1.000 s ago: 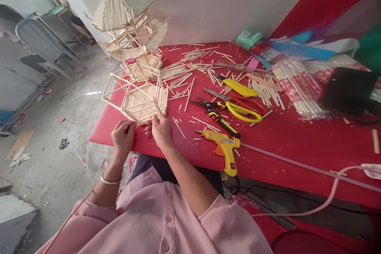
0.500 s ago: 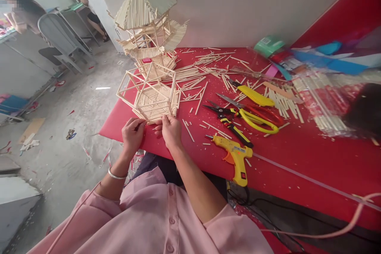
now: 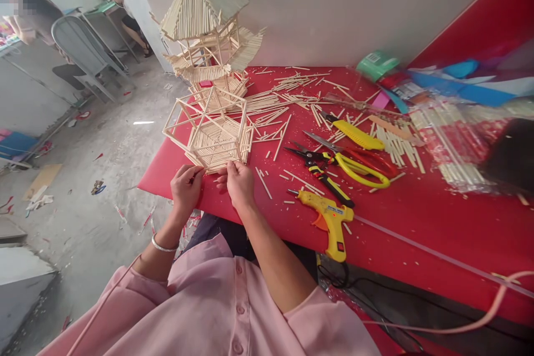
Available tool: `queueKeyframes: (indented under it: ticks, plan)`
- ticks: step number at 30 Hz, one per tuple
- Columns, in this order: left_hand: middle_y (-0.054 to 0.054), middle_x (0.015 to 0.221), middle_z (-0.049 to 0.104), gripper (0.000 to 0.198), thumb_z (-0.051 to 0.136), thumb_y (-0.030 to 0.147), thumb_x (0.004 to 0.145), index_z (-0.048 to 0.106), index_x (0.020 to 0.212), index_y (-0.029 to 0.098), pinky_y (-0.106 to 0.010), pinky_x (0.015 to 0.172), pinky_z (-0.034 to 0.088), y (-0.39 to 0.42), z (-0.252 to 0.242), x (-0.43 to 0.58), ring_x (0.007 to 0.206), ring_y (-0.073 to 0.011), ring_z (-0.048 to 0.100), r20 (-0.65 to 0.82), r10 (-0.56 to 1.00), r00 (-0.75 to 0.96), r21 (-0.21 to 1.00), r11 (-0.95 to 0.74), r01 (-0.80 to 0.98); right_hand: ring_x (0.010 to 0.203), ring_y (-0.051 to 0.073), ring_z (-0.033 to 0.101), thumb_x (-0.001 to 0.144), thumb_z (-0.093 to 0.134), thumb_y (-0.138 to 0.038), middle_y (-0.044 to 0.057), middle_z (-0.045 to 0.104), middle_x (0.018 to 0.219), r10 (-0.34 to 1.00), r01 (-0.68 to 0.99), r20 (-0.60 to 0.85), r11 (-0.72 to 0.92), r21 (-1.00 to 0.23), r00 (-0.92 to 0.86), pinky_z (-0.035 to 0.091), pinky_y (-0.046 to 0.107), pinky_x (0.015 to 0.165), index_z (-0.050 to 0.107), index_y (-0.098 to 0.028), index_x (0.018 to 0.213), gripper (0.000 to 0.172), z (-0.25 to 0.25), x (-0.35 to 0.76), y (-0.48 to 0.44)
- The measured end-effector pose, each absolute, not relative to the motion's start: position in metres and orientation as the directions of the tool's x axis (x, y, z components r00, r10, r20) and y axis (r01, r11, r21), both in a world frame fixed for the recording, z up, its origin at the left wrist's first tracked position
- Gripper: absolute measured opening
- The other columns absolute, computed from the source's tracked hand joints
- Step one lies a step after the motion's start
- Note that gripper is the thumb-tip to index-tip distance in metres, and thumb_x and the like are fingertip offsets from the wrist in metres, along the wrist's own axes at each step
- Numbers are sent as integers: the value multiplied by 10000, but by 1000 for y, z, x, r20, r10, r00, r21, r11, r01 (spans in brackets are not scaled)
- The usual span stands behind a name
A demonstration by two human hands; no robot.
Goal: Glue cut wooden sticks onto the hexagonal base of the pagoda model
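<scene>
A hexagonal frame of thin wooden sticks (image 3: 212, 130) lies on the red table (image 3: 417, 217) near its left corner. My left hand (image 3: 186, 184) has its fingers curled at the frame's near edge and touches it. My right hand (image 3: 238, 181) pinches the same near edge with thumb and fingers. Behind the frame stands a taller stick pagoda model (image 3: 208, 28) with a sloped roof.
A yellow glue gun (image 3: 327, 217) lies to the right of my hands, its cord trailing off the table. Pliers (image 3: 317, 164), yellow-handled scissors (image 3: 354, 164), a yellow cutter (image 3: 356, 133) and several loose sticks (image 3: 275, 105) lie beyond. A person sits at far left.
The view shifted so everything sits a little further right in the picture than a second ago. Both hands stay at the frame's near edge, barely moved.
</scene>
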State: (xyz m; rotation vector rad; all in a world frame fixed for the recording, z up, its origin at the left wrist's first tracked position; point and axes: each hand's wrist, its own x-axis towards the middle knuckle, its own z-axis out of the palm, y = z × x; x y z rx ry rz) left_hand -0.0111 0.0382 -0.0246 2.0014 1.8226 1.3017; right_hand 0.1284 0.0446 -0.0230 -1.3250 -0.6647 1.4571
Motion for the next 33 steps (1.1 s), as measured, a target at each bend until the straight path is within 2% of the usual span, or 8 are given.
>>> queueKeyframes:
  ticks: [5, 16, 20, 25, 27, 29, 31, 33]
  plan:
    - [-42, 822, 719, 177, 601, 275, 885, 754, 839, 200, -272, 698, 527, 38, -28, -12, 731, -158, 665, 525, 847, -84, 596, -295, 747, 371, 105, 566, 951, 457, -381, -20, 646, 540, 918, -314, -379, -327, -891, 120, 462, 187, 355, 561, -208, 715, 311, -24, 128, 45]
    - [-47, 794, 720, 195, 594, 258, 895, 746, 801, 180, -258, 685, 509, 38, -26, -11, 711, -151, 651, 550, 834, -47, 550, -318, 772, 366, 103, 552, 935, 487, -381, -35, 626, 520, 917, -350, -383, -324, -879, 112, 442, 185, 343, 563, -208, 710, 293, -24, 129, 44]
    - [-51, 784, 719, 210, 583, 252, 898, 742, 784, 176, -259, 676, 508, 38, -25, -11, 707, -152, 646, 554, 832, -37, 553, -335, 763, 375, 93, 543, 915, 514, -374, -43, 612, 513, 916, -383, -384, -315, -868, 119, 427, 172, 350, 575, -204, 722, 264, -23, 128, 46]
    - [-58, 772, 714, 200, 602, 245, 889, 749, 773, 175, -259, 671, 512, 27, -16, -11, 700, -150, 637, 580, 814, -19, 586, -401, 704, 402, 78, 526, 847, 588, -449, -36, 629, 561, 917, -430, -377, -289, -855, 133, 442, 179, 374, 589, -193, 718, 287, -19, 133, 33]
    - [-54, 766, 705, 160, 643, 238, 866, 753, 768, 175, -260, 668, 512, 18, -9, -9, 685, -143, 624, 574, 818, -32, 638, -423, 643, 426, 77, 527, 791, 647, -479, -29, 641, 596, 921, -476, -367, -265, -839, 134, 454, 187, 380, 597, -186, 710, 309, -15, 138, 19]
    - [-35, 735, 682, 100, 687, 222, 840, 761, 787, 180, -247, 619, 496, 10, 0, -4, 637, -125, 595, 506, 862, -38, 744, -414, 524, 443, 71, 518, 705, 738, -461, -33, 641, 608, 924, -570, -358, -222, -791, 138, 443, 179, 374, 620, -176, 721, 309, -10, 144, 2]
    - [-15, 696, 645, 56, 722, 216, 818, 764, 801, 183, -231, 553, 467, 2, 9, 6, 584, -106, 561, 381, 922, -69, 882, -340, 326, 449, 59, 503, 647, 793, -422, -40, 640, 611, 913, -664, -372, -177, -727, 164, 417, 160, 368, 643, -171, 742, 308, -2, 150, -13]
    - [-2, 646, 601, 62, 735, 236, 813, 768, 802, 184, -223, 504, 436, -4, 16, 19, 550, -98, 534, 226, 972, -63, 974, -224, 29, 456, 47, 494, 635, 810, -410, -36, 653, 634, 895, -721, -399, -141, -679, 200, 395, 143, 365, 654, -170, 741, 305, 9, 155, -24]
